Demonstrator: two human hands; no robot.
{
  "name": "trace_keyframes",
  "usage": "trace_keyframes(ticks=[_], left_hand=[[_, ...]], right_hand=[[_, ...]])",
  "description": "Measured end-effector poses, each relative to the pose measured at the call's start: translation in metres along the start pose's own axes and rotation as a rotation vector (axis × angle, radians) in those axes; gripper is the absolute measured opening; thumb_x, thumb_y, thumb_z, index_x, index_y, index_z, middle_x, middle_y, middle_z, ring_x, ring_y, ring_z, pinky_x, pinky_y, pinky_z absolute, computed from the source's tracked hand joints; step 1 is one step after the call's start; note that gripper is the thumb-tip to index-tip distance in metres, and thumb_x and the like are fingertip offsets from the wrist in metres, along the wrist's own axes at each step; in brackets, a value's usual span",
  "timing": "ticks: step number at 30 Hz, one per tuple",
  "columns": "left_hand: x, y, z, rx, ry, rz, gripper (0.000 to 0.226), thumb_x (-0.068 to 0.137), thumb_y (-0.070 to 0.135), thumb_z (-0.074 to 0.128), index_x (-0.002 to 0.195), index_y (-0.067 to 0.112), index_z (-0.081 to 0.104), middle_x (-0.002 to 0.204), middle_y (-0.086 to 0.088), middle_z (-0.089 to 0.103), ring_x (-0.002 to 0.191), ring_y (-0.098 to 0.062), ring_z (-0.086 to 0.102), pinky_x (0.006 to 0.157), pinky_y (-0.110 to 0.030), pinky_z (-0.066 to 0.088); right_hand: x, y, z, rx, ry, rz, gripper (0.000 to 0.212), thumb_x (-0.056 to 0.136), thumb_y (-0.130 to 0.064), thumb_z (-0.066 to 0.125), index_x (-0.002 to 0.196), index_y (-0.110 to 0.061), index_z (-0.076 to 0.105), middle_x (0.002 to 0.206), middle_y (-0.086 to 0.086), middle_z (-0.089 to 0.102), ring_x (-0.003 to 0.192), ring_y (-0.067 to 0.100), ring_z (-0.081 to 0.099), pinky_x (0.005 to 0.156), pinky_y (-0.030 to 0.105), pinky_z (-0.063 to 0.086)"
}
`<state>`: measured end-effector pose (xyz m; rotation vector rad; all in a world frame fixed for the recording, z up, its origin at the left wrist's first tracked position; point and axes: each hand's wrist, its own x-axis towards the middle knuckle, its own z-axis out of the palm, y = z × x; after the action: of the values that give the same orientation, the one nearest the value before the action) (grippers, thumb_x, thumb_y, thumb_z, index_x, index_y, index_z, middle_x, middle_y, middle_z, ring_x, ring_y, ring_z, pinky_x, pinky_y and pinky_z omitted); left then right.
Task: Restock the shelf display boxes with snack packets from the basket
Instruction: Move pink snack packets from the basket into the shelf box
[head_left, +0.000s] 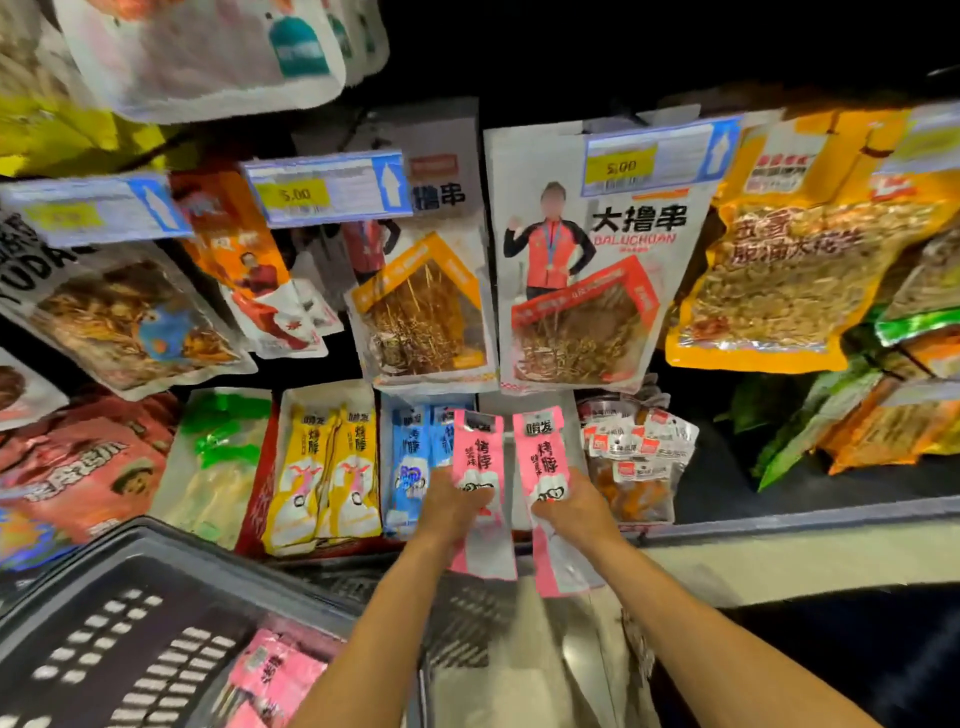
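My left hand (451, 506) grips a long pink snack packet (480, 452) held upright in front of the low shelf. Beside it, my right hand (574, 506) grips a second pink packet (543, 452) the same way. Both packets stand before a gap between the blue packets' display box (413, 457) and a box of small red-and-white packets (636, 457). The dark plastic basket (156, 623) sits at the lower left, with more pink packets (275, 675) lying in it.
Yellow packets (332, 467) fill a display box left of the blue ones. Large hanging bags (587, 260) with price tags (654, 156) hang just above the boxes. A shelf edge (805, 525) runs to the right. Red bags (78, 467) crowd the far left.
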<state>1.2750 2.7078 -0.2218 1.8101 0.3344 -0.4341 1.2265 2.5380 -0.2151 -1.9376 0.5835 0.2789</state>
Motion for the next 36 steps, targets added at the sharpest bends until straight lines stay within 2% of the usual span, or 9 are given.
trace_keyframes(ticks=[4,10,13,15,19,25,30,33,36], left_hand=[[0.033,0.002,0.04,-0.013,-0.026,-0.018,0.024,0.082,-0.006,0.066,0.102,0.003,0.056,0.087,-0.01,0.064,0.067,-0.012,0.058,0.052,-0.021,0.047],[0.087,-0.018,0.081,0.055,0.021,0.042,0.04,0.077,-0.004,0.067,0.11,0.011,0.051,0.099,-0.002,0.064,0.099,-0.027,0.064,0.087,-0.041,0.053],[0.099,-0.022,0.087,0.082,0.032,0.05,0.038,0.083,-0.005,0.064,0.108,0.018,0.048,0.09,0.008,0.059,0.084,-0.014,0.061,0.075,-0.029,0.053],[0.111,-0.029,0.089,0.107,0.011,0.009,0.034,0.082,-0.006,0.062,0.1,0.018,0.045,0.085,0.001,0.059,0.076,-0.019,0.062,0.063,-0.026,0.051],[0.129,-0.034,0.095,0.156,0.018,-0.078,0.051,0.081,0.006,0.065,0.128,0.011,0.044,0.118,-0.009,0.064,0.096,-0.032,0.069,0.082,-0.043,0.057],[0.139,-0.035,0.107,0.493,0.037,0.046,0.082,0.089,-0.001,0.056,0.156,0.02,0.014,0.157,-0.013,0.027,0.138,-0.03,0.04,0.108,-0.038,0.043],[0.138,-0.05,0.108,0.845,-0.086,0.112,0.07,0.095,0.007,0.047,0.156,0.017,0.015,0.162,-0.016,0.001,0.15,-0.027,0.007,0.116,-0.032,0.024],[0.136,-0.056,0.109,1.004,-0.081,0.147,0.062,0.097,0.002,0.042,0.154,0.015,0.021,0.162,-0.014,0.002,0.148,-0.029,0.02,0.114,-0.033,0.029],[0.138,-0.062,0.112,1.233,-0.198,0.186,0.064,0.094,0.004,0.05,0.151,0.018,0.024,0.161,-0.007,0.017,0.144,-0.027,0.028,0.115,-0.035,0.034]], right_hand=[[0.054,0.014,0.002,-0.091,0.014,0.014,0.036,0.074,-0.015,0.069,0.11,-0.02,0.061,0.092,0.0,0.069,0.082,0.02,0.065,0.056,0.022,0.047],[0.119,0.021,0.028,-0.235,0.044,0.012,0.067,0.075,-0.039,0.065,0.134,-0.017,0.045,0.118,0.01,0.066,0.108,0.031,0.063,0.088,0.038,0.053],[0.134,0.018,0.028,-0.291,0.027,0.043,0.067,0.084,-0.026,0.064,0.143,-0.013,0.036,0.137,0.011,0.053,0.129,0.031,0.05,0.102,0.039,0.041],[0.146,0.023,0.031,-0.28,0.031,0.031,0.063,0.081,-0.028,0.07,0.137,-0.014,0.042,0.13,0.009,0.059,0.122,0.029,0.056,0.095,0.038,0.049],[0.165,0.032,0.034,-0.268,0.033,0.073,0.065,0.086,-0.021,0.067,0.14,-0.008,0.036,0.118,0.015,0.066,0.106,0.034,0.064,0.075,0.029,0.048],[0.17,0.05,0.027,-0.369,0.058,0.08,0.076,0.095,-0.012,0.051,0.155,-0.012,0.003,0.123,0.018,0.062,0.108,0.031,0.061,0.071,0.03,0.043],[0.166,0.072,0.043,-0.547,0.047,-0.062,0.078,0.089,-0.01,0.054,0.154,-0.015,0.01,0.16,0.011,0.015,0.143,0.029,0.027,0.111,0.034,0.032],[0.169,0.091,0.053,-0.535,0.01,-0.136,0.072,0.092,-0.013,0.048,0.151,-0.026,0.01,0.159,0.006,0.018,0.141,0.032,0.028,0.117,0.042,0.03],[0.169,0.1,0.055,-0.667,0.016,-0.121,0.072,0.096,-0.01,0.043,0.153,-0.003,0.001,0.162,0.012,-0.007,0.15,0.03,-0.008,0.119,0.032,-0.002]])
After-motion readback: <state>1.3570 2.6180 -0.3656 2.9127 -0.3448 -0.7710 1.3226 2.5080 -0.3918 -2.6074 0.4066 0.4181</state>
